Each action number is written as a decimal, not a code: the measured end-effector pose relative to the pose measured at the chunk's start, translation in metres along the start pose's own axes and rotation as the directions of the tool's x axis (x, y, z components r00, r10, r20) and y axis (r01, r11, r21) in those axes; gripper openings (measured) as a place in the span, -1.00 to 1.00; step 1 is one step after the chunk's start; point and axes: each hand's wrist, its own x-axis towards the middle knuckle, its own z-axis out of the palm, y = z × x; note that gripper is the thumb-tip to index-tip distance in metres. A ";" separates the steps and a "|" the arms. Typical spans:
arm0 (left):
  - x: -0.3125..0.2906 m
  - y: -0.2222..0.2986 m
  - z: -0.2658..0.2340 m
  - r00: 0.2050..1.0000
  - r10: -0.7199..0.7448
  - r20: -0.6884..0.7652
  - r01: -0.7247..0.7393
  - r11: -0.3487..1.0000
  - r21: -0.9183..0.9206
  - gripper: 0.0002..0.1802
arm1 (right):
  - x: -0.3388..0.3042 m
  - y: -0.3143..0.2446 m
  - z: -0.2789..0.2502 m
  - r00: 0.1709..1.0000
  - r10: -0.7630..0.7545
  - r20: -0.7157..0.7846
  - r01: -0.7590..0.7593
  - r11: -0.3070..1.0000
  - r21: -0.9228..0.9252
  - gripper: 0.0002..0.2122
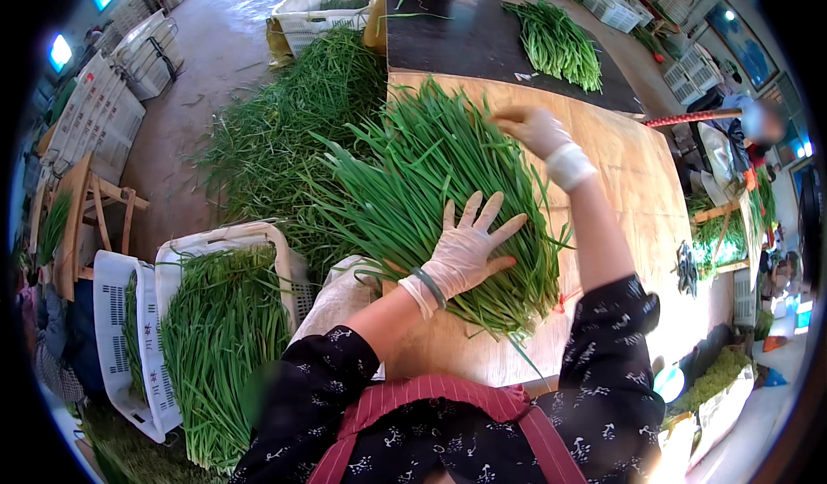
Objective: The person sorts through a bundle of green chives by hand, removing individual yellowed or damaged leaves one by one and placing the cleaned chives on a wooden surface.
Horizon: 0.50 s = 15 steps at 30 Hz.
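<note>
A broad pile of garlic chives point(439, 165), long flat green leaves, lies fanned over the wooden tabletop point(624, 191). My left hand point(465, 251), in a thin pale glove with a grey-green band at the wrist, rests on the pile with its fingers spread. Just beyond the pile's right edge, my right hand point(534, 133) is raised, also gloved. Its fingers are drawn together in a pinch; whether something thin is between them is hidden. A bit of red string point(564, 301) lies by the pile's near right edge.
A smaller chive bunch point(558, 45) lies on the dark board point(461, 36) at the table's far end. Loose leaves point(284, 122) heap up left of the table. A white crate point(280, 256) full of chives stands at near left, another white crate point(314, 23) farther back.
</note>
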 end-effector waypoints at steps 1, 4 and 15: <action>0.000 0.002 -0.002 1.000 -0.002 0.007 0.002 1.000 0.002 -0.28 | 0.020 -0.018 0.013 0.998 -0.039 0.048 0.038 0.999 0.009 -0.75; 0.002 0.006 0.000 0.998 0.013 0.059 -0.014 1.000 0.014 -0.31 | 0.087 -0.029 0.058 0.998 -0.036 0.056 0.045 0.983 -0.178 -0.72; 0.001 -0.003 0.027 0.996 -0.071 0.044 0.074 0.995 -0.066 -0.37 | 0.151 -0.023 0.111 0.937 0.351 -0.002 -0.338 0.901 -0.271 -0.70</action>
